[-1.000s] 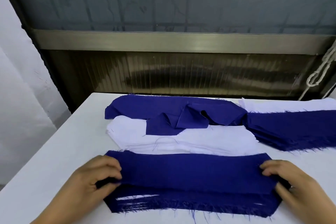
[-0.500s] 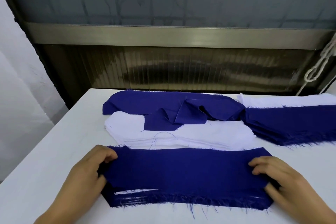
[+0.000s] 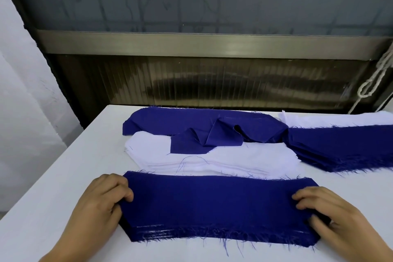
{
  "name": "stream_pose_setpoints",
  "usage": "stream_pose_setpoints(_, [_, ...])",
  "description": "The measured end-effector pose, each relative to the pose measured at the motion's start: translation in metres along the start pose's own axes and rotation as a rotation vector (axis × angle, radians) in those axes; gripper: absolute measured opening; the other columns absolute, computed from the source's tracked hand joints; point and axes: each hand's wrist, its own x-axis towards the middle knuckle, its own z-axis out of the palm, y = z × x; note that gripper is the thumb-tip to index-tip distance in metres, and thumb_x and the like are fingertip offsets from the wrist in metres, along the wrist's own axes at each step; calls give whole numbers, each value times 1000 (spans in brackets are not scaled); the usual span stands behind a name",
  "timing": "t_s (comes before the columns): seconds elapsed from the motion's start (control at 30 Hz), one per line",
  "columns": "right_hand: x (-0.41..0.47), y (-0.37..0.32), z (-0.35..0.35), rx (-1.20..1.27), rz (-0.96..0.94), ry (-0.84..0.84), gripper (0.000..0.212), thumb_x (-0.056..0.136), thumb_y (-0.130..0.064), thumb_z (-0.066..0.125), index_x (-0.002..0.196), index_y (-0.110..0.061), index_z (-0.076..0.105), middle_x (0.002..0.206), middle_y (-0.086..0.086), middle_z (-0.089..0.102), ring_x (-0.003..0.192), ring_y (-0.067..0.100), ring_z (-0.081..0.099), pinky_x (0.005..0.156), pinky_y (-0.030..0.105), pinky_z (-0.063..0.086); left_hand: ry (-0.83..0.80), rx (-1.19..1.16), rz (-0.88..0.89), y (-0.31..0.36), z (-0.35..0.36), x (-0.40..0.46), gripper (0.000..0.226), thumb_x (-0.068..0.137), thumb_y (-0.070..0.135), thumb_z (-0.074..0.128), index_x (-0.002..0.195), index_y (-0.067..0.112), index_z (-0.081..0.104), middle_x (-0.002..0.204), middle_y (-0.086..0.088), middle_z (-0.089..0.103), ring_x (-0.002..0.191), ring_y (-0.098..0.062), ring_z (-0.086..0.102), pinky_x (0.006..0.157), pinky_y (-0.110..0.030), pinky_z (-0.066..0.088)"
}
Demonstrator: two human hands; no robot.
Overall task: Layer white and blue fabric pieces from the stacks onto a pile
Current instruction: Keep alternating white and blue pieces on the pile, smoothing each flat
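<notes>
A pile (image 3: 212,234) of layered fabric lies at the table's near edge, with white layers showing in its frayed front side. Its top is a dark blue piece (image 3: 212,202), spread flat. My left hand (image 3: 100,204) grips that piece's left end, fingers curled over the edge. My right hand (image 3: 331,217) holds the right end, fingers on top and thumb at the side. Behind the pile sits a white stack (image 3: 244,161). Further back lies a blue stack (image 3: 191,121), its top piece crumpled and drooping onto the white one.
At the right sits another blue stack (image 3: 340,144) with frayed edges, and white fabric (image 3: 340,119) behind it. The white table (image 3: 63,176) ends at a dark window sill and wall behind. A knotted rope (image 3: 374,78) hangs at the far right.
The blue piece, held slightly raised over the pile a second ago, has come down flat onto it. Both hands have stayed at its ends.
</notes>
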Motion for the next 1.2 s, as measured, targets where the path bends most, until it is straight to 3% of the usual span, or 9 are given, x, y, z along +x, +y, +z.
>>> stream_pose_setpoints(0.13, [-2,5,-4,-11,1,-20,23,77,-14,51,79,-23,71,104,-16,66,101,-1,61,83,20,48,-97,-66,-60,-5,-1,-5,55,54,-19,43,73,30,58,96,23,54,89,-5,53,77,-14,38])
stream_pose_setpoints(0.27, [-1,9,-15,42,68,-69,20,76,-11,64,83,-27,73,103,-17,68,98,3,64,75,21,51,-127,-254,-346,-18,-10,0,75,57,-36,39,69,36,58,93,19,67,88,-5,61,73,-15,44])
stream_pose_setpoints(0.4, [24,-5,-16,65,102,-62,19,92,-19,63,77,-28,69,87,-18,67,81,5,65,69,16,46,35,-279,-577,-14,-15,35,54,79,-16,47,78,34,66,90,25,68,80,1,62,64,-2,41])
stream_pose_setpoints(0.53, [74,-22,2,67,129,-149,17,92,-32,58,76,-35,64,85,-21,64,84,3,61,68,14,43,-143,-227,-516,6,17,87,20,85,19,66,96,36,64,93,19,65,88,-1,62,80,-22,48])
stream_pose_setpoints(0.67, [126,-24,35,12,202,-213,12,92,-33,56,85,-33,66,94,-20,60,84,-5,54,69,11,39,-318,-29,-575,13,64,134,47,88,47,61,125,19,59,116,3,60,100,-15,59,81,-29,47])
stream_pose_setpoints(0.8, [145,-16,63,56,312,-125,10,93,-26,56,92,-26,67,104,-15,53,89,3,56,80,24,49,-361,28,-612,13,85,158,44,84,55,64,109,19,60,108,2,57,88,-16,59,69,-30,49])
stream_pose_setpoints(0.97, [130,-5,82,74,298,-83,12,93,-26,57,101,-26,66,109,-15,53,100,6,53,84,18,41,-248,-87,-570,16,94,158,18,87,31,69,77,24,57,77,6,59,69,-11,57,59,-28,47])
stream_pose_setpoints(1.03, [129,-4,82,84,298,-71,13,93,-25,57,103,-26,66,111,-16,52,101,3,52,82,15,39,-152,-185,-551,13,86,167,14,87,26,68,77,24,59,72,7,60,68,-9,57,56,-26,42])
stream_pose_setpoints(1.2, [128,-5,85,51,288,-61,19,92,-22,58,109,-23,64,115,-16,50,103,6,52,82,17,38,103,-453,-648,-10,56,206,11,86,14,64,94,21,64,85,2,69,79,-17,64,68,-35,54])
